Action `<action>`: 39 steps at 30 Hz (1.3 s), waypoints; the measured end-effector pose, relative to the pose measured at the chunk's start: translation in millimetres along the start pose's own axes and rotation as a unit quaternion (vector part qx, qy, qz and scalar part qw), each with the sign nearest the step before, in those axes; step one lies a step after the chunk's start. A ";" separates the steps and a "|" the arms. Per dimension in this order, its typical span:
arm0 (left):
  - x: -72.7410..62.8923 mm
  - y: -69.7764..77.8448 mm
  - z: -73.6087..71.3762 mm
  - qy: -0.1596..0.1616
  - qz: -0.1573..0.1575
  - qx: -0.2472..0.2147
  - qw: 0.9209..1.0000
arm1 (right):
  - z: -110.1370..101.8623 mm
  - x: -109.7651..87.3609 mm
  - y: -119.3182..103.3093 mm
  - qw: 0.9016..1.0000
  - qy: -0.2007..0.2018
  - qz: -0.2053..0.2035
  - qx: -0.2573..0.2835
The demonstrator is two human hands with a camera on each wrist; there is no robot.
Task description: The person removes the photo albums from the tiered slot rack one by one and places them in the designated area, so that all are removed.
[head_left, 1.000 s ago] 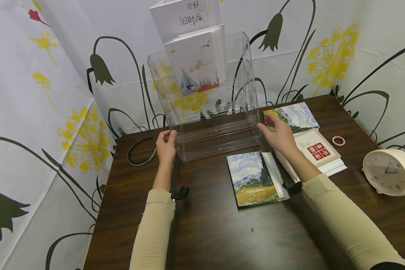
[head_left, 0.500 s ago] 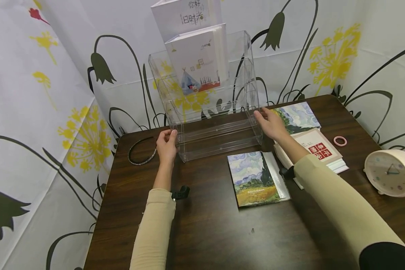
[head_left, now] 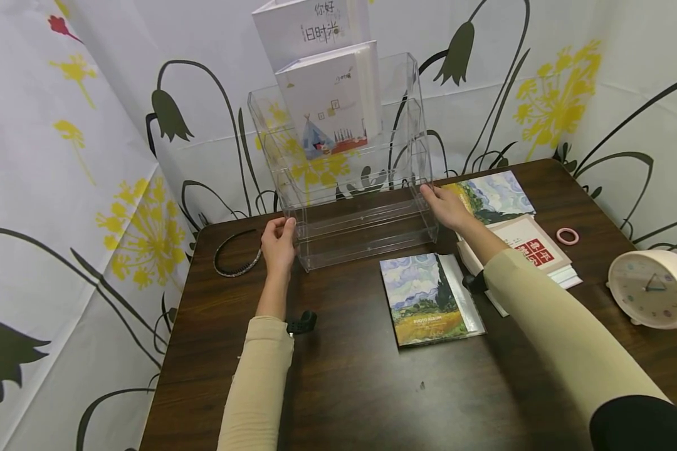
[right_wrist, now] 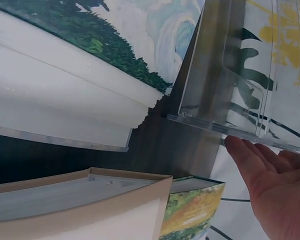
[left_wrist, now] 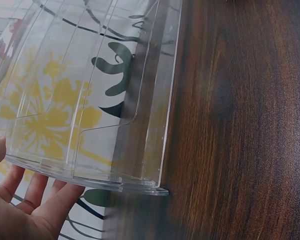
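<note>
A clear acrylic tiered display rack [head_left: 361, 241] stands upright at the back of the table. My left hand [head_left: 278, 244] grips its left side panel, thumb at the front edge and fingers along the outside; the left wrist view shows these fingers [left_wrist: 57, 202] against the clear panel. On the opposite side, my right hand [head_left: 444, 207] holds the right panel, seen from the palm side in the right wrist view, where its thumb is not clear. Two white albums stand in the upper tiers, a front one [head_left: 330, 100] with a tent picture and a taller one [head_left: 310, 31] behind.
A painted-cover photo album [head_left: 425, 300] lies before the rack. To the right are another painted album [head_left: 499, 191], a beige album with a red stamp [head_left: 533, 244], a pink ring [head_left: 567, 236] and a white clock [head_left: 645, 288]. A dark headband [head_left: 231, 272] lies left. Patterned cloth hangs behind.
My right hand has moved left from above the painted album onto the rack's right side. My left hand has kept its place on the left panel, and the rack stands where it was.
</note>
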State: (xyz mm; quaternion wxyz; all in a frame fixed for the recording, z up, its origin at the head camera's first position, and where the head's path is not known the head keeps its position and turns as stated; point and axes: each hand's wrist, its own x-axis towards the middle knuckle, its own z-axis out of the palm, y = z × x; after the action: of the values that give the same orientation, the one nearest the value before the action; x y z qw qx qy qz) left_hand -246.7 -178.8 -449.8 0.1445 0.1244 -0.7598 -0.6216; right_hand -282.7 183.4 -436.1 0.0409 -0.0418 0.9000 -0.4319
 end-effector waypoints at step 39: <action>0.6 13.1 1.2 0.054 0.054 0.003 0.997 | -2.5 -3.2 -6.5 0.987 -0.014 0.061 0.151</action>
State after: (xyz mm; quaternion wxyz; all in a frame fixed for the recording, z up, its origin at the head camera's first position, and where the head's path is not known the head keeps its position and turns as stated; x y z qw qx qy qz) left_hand -247.8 -175.4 -437.1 0.2182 0.1170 -0.7583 -0.6031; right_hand -279.5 181.6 -429.4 0.0855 0.0137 0.8248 -0.5587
